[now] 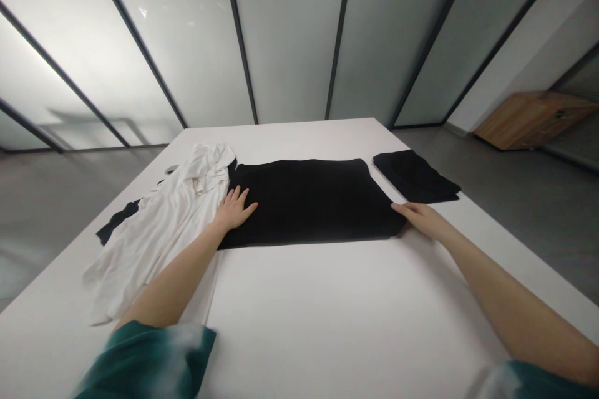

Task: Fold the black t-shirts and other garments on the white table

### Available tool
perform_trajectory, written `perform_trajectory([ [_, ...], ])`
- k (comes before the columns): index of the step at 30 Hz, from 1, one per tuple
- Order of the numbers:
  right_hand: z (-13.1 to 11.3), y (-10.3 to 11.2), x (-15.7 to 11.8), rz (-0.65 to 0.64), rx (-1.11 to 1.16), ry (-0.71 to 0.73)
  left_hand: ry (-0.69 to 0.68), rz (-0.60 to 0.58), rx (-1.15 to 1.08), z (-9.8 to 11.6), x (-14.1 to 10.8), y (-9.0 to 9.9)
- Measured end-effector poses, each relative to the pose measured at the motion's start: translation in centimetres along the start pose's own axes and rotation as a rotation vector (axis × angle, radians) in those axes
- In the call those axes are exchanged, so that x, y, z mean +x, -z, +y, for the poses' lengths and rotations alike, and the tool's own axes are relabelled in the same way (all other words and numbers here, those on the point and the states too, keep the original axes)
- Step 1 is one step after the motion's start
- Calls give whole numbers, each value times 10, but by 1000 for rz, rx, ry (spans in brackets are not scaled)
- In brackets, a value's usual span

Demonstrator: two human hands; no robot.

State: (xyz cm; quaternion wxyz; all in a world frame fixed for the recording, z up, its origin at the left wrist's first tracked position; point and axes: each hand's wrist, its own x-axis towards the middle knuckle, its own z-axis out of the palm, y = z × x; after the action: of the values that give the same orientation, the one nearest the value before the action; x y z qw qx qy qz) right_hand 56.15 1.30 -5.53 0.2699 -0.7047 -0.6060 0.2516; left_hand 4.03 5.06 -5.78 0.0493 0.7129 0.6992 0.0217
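Observation:
A black cloth (309, 199), folded into a wide rectangle, lies flat in the middle of the white table (327, 312). My left hand (234, 207) rests on its left edge, palm down with the fingers spread. At the right edge, my right hand (418, 218) grips the cloth, thumb on top and the other fingers partly hidden underneath. A crumpled white garment (163, 224) lies just left of my left hand, its edge close to the black cloth.
A smaller folded black cloth (414, 176) lies at the table's right edge. Dark fabric (116, 221) sticks out from under the white garment at the left. A wooden cabinet (528, 120) stands on the floor at the right; frosted panels (290, 31) rise behind the table.

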Motion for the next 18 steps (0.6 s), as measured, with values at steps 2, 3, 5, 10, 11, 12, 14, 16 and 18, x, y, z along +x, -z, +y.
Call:
perform_trajectory([
  [2, 0, 1, -7, -36, 130, 78, 7, -9, 2, 0, -1, 0],
  [3, 0, 1, -11, -38, 220, 112, 9, -12, 3, 0, 0, 0],
  [5, -2, -3, -18, -44, 394, 129, 6, -11, 4, -1, 0, -1],
  [10, -7, -15, -24, -18, 566, 88, -24, 28, 3, -5, 3, -5],
  [11, -8, -16, -24, 8, 563, 84, -30, 36, 4, -6, 4, -6],
  [12, -7, -15, -24, 29, 552, 78, -34, 41, 4, -7, 4, -6],
  [14, -3, -11, -22, 51, 517, 57, -32, 37, 4, -8, 4, -7],
  [16, 2, -5, -22, 23, 463, 25, -24, 28, 3, -7, 4, -6],
  [18, 6, 1, -22, -12, 374, -8, -23, 26, -2, -6, 4, -6],
])
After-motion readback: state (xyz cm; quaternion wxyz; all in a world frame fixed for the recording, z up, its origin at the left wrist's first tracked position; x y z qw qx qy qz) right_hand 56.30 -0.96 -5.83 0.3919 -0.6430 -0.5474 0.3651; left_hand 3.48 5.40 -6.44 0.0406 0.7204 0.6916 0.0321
